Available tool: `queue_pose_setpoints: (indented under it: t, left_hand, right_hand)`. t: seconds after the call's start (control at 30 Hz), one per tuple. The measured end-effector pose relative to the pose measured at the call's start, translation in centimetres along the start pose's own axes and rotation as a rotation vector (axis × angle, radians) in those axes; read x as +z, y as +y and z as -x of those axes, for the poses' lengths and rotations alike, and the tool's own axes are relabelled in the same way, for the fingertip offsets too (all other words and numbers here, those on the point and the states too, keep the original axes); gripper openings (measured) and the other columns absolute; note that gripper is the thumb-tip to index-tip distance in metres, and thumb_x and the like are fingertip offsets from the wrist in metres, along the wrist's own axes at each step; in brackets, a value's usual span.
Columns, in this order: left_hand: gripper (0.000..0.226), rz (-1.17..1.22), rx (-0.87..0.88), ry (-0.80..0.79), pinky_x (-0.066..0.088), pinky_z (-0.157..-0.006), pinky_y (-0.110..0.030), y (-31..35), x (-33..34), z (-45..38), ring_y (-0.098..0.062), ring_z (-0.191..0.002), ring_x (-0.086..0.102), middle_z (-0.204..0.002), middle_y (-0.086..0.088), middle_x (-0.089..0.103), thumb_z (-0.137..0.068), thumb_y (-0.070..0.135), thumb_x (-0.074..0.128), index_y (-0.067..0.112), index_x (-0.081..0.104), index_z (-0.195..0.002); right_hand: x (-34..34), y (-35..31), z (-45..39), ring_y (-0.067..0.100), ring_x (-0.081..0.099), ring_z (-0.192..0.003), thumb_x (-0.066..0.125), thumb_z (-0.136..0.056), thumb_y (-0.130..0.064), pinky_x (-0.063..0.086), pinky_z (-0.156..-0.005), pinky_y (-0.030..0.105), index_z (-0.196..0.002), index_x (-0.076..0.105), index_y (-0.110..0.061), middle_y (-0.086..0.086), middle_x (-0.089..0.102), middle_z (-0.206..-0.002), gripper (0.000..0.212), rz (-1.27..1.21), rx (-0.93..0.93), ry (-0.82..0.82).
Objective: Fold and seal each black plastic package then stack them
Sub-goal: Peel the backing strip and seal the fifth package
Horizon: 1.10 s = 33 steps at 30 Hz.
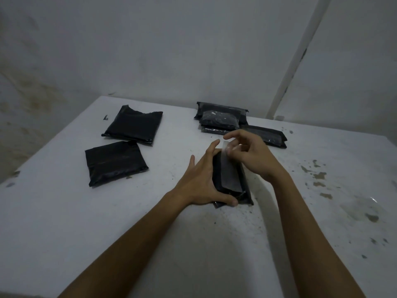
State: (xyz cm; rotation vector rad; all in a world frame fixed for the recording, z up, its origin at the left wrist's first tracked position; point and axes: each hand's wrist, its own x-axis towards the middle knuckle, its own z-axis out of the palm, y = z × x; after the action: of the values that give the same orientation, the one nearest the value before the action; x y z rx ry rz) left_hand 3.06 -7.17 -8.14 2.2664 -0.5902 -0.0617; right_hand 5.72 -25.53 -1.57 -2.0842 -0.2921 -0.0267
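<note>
The left hand [202, 181] is spread wide over the package in work [231, 181], thumb hooked round its near end and fingers splayed along its left flank and far corner, pressing it down on the white table [150, 222]. That package sits near the middle of the table, its long axis running away from the person and tipped a little to the left. The right hand [249, 153] comes in from the right, directly above the package's far end, with thumb and forefinger pinching the lifted end of a translucent strip [227, 166], and the other fingers loosely curled. The strip lies lengthwise down the package's top face, so the pull looks set to run along that long axis, back toward the person, and the right hand is the one placed to make it. I judge this to be the peel before the seal. No containers anywhere, only packages: two flat ones lie well apart on the left, the far-left package [133, 125] and the near-left package [115, 162], while a stack of packages [221, 118] sits at the back, with one more package [270, 136] just beside it, partly hidden behind the right hand.
</note>
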Motion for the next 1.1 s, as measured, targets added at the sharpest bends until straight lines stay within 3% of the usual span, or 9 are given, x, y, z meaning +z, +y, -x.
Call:
queue_pose_setpoints:
  t: [0.1, 0.23, 0.43, 0.6, 0.73, 0.87, 1.0, 1.1]
  left_hand:
    - [0.149, 0.005, 0.001, -0.002, -0.005, -0.127, -0.059, 0.0, 0.0, 0.0, -0.024, -0.156, 0.024, -0.169, 0.008, 0.021, -0.060, 0.069, 0.089, 0.043, -0.023, -0.155]
    - [0.150, 0.008, -0.002, 0.005, -0.002, -0.127, -0.061, 0.0, 0.1, 0.0, -0.023, -0.154, 0.029, -0.168, 0.007, 0.024, -0.059, 0.070, 0.089, 0.043, -0.023, -0.155]
    - [0.150, 0.004, -0.009, 0.005, -0.003, -0.127, -0.060, 0.2, 0.0, 0.1, -0.024, -0.153, 0.030, -0.168, 0.003, 0.025, -0.060, 0.070, 0.088, 0.043, -0.024, -0.155]
    - [0.151, 0.008, -0.020, 0.005, -0.004, -0.127, -0.059, -0.1, 0.1, 0.0, -0.026, -0.155, 0.025, -0.169, 0.004, 0.022, -0.059, 0.070, 0.089, 0.044, -0.024, -0.155]
    - [0.152, 0.013, -0.008, 0.010, -0.003, -0.127, -0.061, -0.1, 0.2, -0.1, -0.024, -0.154, 0.028, -0.168, 0.004, 0.026, -0.057, 0.071, 0.089, 0.045, -0.025, -0.154]
    - [0.151, 0.023, -0.002, 0.012, -0.003, -0.127, -0.061, -0.1, 0.2, 0.0, -0.024, -0.153, 0.029, -0.167, 0.004, 0.028, -0.058, 0.069, 0.090, 0.043, -0.022, -0.155]
    - [0.150, 0.020, 0.004, 0.022, -0.004, -0.127, -0.059, -0.1, 0.2, -0.1, -0.024, -0.152, 0.032, -0.166, 0.003, 0.030, -0.058, 0.068, 0.090, 0.039, -0.018, -0.157]
    - [0.150, 0.017, 0.006, 0.024, -0.005, -0.127, -0.057, -0.1, 0.2, -0.1, -0.024, -0.152, 0.032, -0.166, 0.004, 0.030, -0.058, 0.068, 0.090, 0.039, -0.018, -0.157]
  right_hand:
    - [-0.4, -0.2, 0.0, 0.029, 0.072, -0.089, 0.070, -0.090, 0.002, 0.062, -0.082, 0.039, -0.116, 0.068, -0.022, 0.011, 0.073, -0.097, 0.035, -0.076, 0.017, -0.024]
    - [0.2, 0.0, 0.0, 0.019, 0.072, -0.083, 0.072, -0.091, -0.001, 0.061, -0.080, 0.033, -0.117, 0.067, -0.019, 0.005, 0.076, -0.088, 0.032, -0.100, 0.023, -0.034]
    - [1.6, 0.7, 0.2, 0.022, 0.072, -0.086, 0.074, -0.088, -0.002, 0.060, -0.080, 0.034, -0.114, 0.068, -0.020, 0.004, 0.077, -0.083, 0.032, -0.099, 0.018, 0.070]
    - [1.8, 1.0, -0.3, 0.012, 0.071, -0.084, 0.075, -0.088, -0.005, 0.056, -0.075, 0.024, -0.109, 0.070, -0.020, 0.000, 0.077, -0.086, 0.026, -0.016, 0.009, 0.145]
    - [1.9, 1.3, -0.6, 0.012, 0.071, -0.083, 0.076, -0.088, -0.008, 0.057, -0.073, 0.022, -0.105, 0.072, -0.021, 0.000, 0.076, -0.085, 0.021, 0.023, -0.014, 0.148]
    - [2.1, 1.6, -0.6, 0.010, 0.070, -0.079, 0.079, -0.088, -0.012, 0.050, -0.069, 0.012, -0.101, 0.075, -0.019, 0.000, 0.076, -0.083, 0.016, 0.055, -0.061, 0.163]
    - [1.8, 1.5, -0.9, 0.004, 0.069, -0.077, 0.080, -0.086, -0.014, 0.050, -0.071, 0.012, -0.103, 0.074, -0.019, -0.003, 0.076, -0.083, 0.018, 0.069, -0.061, 0.136]
    - [1.5, 1.2, -1.0, 0.013, 0.070, -0.081, 0.079, -0.087, -0.015, 0.055, -0.076, 0.022, -0.104, 0.073, -0.020, -0.002, 0.077, -0.083, 0.018, 0.030, -0.057, 0.095]
